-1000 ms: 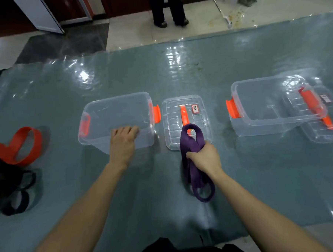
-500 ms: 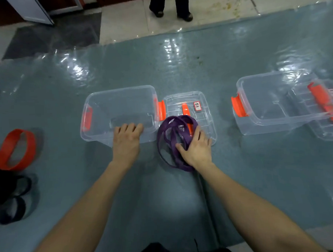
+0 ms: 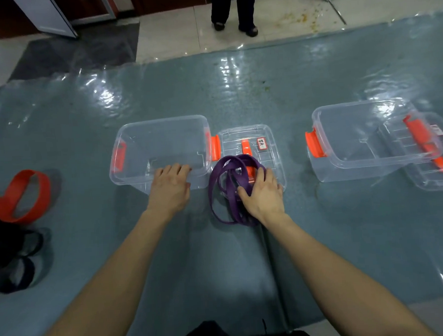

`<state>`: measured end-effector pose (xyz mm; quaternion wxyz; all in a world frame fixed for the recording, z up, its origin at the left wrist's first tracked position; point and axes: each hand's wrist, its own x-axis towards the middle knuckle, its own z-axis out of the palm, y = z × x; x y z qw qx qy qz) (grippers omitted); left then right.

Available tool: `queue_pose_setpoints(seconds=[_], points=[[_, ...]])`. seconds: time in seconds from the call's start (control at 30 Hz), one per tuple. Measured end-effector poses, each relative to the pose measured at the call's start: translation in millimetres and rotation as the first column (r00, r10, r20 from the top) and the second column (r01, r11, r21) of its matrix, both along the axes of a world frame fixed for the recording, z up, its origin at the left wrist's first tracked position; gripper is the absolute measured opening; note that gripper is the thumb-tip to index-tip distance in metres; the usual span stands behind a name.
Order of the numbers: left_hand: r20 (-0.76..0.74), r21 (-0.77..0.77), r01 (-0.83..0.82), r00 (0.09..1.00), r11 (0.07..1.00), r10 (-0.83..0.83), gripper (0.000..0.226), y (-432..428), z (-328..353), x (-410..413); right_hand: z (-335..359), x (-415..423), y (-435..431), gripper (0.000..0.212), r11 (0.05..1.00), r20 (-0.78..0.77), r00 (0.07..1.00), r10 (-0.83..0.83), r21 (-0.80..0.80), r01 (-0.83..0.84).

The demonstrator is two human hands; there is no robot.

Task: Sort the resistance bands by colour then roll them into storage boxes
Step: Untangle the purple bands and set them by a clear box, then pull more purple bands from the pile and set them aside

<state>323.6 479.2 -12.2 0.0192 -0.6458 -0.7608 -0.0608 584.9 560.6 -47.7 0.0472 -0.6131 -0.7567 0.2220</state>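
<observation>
At the frame's left edge a red band (image 3: 16, 196) and dark bands (image 3: 12, 261) lie loose on the blue-grey table (image 3: 372, 224). At centre, a person's left hand (image 3: 170, 188) hooks its fingers over the near rim of a clear storage box (image 3: 129, 183). The right hand (image 3: 264, 194), fingers spread and fairly flat, presses a coiled purple band (image 3: 216, 193) against a lid (image 3: 273, 144). A second box (image 3: 328, 167) stands at right.

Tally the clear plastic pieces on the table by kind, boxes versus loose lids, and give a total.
Storage boxes: 2
Loose lids: 2
Total: 4
</observation>
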Motion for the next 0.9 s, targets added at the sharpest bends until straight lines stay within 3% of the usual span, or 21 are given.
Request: queue_pose_setpoints(seconds=[0.17, 0.3, 0.6, 0.9], points=[[-0.007, 0.135, -0.002, 1.000, 0.991, 0.003, 0.042, -30.0, 23.5, 19.2, 25.4, 16.1, -24.0, 0.048, 0.945, 0.089, 0.973, 0.211, 0.237, -0.227], [-0.019, 0.197, -0.047, 0.998, 0.979, 0.052, 0.042, -77.1, 23.0, 32.1, 33.1, 15.7, -63.2, 0.024, 0.845, 0.124, 0.901, 0.416, 0.313, -0.434], [-0.045, 0.030, -0.336, 0.940, 0.941, 0.337, 0.027, -225.8, -4.2, -12.5, 33.5, -79.3, -162.4, 0.019, 0.613, 0.141, 0.694, 0.706, 0.370, -0.698], [-0.072, 0.036, -0.493, 0.866, 0.869, 0.494, 0.022, -353.0, -21.6, -182.9, 33.7, -270.3, -251.3, 0.019, 0.482, 0.169, 0.585, 0.793, 0.413, -0.773]])
